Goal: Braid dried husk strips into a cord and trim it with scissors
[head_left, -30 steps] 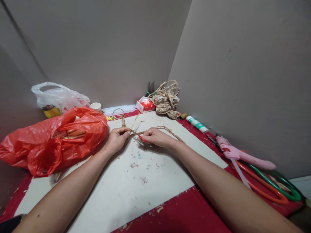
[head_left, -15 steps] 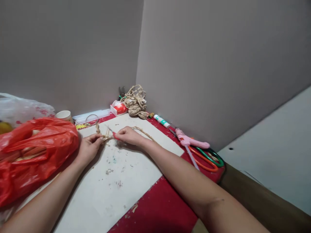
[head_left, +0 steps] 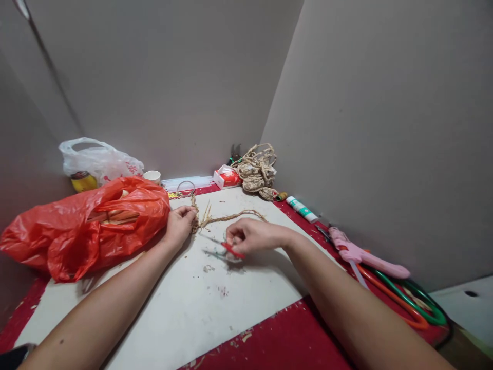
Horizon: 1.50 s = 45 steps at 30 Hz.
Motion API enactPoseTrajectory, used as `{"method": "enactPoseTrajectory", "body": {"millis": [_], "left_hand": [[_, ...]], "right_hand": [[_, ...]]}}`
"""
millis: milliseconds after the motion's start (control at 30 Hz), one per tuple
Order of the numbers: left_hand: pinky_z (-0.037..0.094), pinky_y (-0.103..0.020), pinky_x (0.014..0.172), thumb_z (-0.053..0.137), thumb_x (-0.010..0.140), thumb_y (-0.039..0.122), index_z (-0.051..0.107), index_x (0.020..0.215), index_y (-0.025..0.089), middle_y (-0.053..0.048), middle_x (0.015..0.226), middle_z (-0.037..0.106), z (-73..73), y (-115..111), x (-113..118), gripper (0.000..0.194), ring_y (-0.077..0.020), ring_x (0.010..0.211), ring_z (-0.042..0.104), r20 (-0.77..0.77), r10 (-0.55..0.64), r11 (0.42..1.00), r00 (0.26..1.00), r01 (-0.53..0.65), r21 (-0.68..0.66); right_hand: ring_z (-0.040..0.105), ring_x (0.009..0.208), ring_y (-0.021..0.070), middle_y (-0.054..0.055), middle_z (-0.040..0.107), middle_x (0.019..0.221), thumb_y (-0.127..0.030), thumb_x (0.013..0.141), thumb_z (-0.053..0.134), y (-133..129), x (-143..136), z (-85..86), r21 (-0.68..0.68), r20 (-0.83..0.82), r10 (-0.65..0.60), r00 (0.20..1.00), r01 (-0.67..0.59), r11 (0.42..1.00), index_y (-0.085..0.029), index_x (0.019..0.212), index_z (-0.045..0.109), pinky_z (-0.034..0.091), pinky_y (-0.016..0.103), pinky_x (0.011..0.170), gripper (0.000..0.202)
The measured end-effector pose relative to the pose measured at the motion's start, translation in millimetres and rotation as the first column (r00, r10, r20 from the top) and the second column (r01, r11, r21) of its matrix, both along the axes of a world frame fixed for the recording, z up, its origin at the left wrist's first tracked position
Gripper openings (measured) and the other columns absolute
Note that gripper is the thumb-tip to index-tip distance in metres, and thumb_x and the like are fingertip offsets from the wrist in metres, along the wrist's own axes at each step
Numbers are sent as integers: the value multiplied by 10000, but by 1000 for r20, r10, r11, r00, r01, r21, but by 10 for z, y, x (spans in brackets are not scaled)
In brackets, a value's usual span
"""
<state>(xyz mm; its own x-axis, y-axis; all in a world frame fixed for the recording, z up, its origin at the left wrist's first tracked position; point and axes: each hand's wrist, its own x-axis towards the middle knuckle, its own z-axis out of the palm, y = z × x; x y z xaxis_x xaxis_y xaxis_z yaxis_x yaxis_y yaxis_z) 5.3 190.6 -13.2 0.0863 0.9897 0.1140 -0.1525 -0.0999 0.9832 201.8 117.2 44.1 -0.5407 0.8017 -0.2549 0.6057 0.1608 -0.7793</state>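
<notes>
We view, from the wearer's head, a corner workplace with a red worktop (head_left: 285, 336) largely covered by a flat white sheet (head_left: 181, 308). The left hand (head_left: 182, 224) has its thumb and fingers drawn together in a pinch on a tan, twisted plant-fibre cord (head_left: 231, 216); we note frayed strands just right of the grip and a length trailing rightward across the sheet. A thin round metal ring (head_left: 186, 181) stands at the cord's upper end. The right hand (head_left: 252, 236) is partly curled, with its fingers around the red handle of a pair of metal scissors (head_left: 233, 250), whose blurred blades are parted and point left, below the cord and apart from it. Beside the left forearm we find a crumpled red plastic bag (head_left: 73, 231); at the far corner, a tangled tan cord bundle (head_left: 254, 180) beside a red-and-white box (head_left: 229, 178); along the right edge, a pink glue gun (head_left: 365, 255).
</notes>
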Motion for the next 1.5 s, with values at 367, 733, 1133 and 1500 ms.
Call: {"method": "enactPoseTrajectory", "body": {"millis": [367, 733, 1133, 1500], "left_hand": [[260, -184, 399, 650, 617, 314, 579, 657, 147, 56, 457, 492, -91, 51, -6, 186, -46, 374, 350, -7, -5, 1000, 1000, 5, 1], [286, -192, 418, 645, 618, 291, 589, 636, 145, 49, 456, 502, -122, 56, -1, 157, -58, 389, 382, 1, -2, 1000, 1000, 2, -9], [271, -194, 404, 652, 626, 309, 594, 645, 142, 46, 453, 500, -129, 52, -13, 177, -53, 377, 359, -27, -14, 1000, 1000, 15, 4], [276, -189, 402, 650, 603, 273, 588, 654, 134, 38, 449, 510, -103, 46, 20, 160, -53, 373, 383, -11, -15, 1000, 1000, 15, -25]], "right_hand": [[494, 576, 119, 6, 610, 654, -208, 740, 564, -42, -322, 16, 329, 179, -94, 979, 30, 944, -175, 844, 653, 357, 225, 556, 140], [577, 659, 140, 46, 695, 761, -306, 802, 546, 796, -180, -273, 436, 179, -61, 982, -23, 900, -137, 840, 721, 422, 230, 613, 246], [487, 571, 107, 6, 635, 701, -133, 704, 573, 1161, -218, -198, 376, 414, -28, 910, -143, 916, -168, 900, 686, 345, 212, 560, 229], [492, 654, 141, 66, 601, 753, -211, 872, 395, 398, 77, 86, 539, 303, -248, 920, 49, 841, -160, 779, 518, 373, 257, 623, 163]]}}
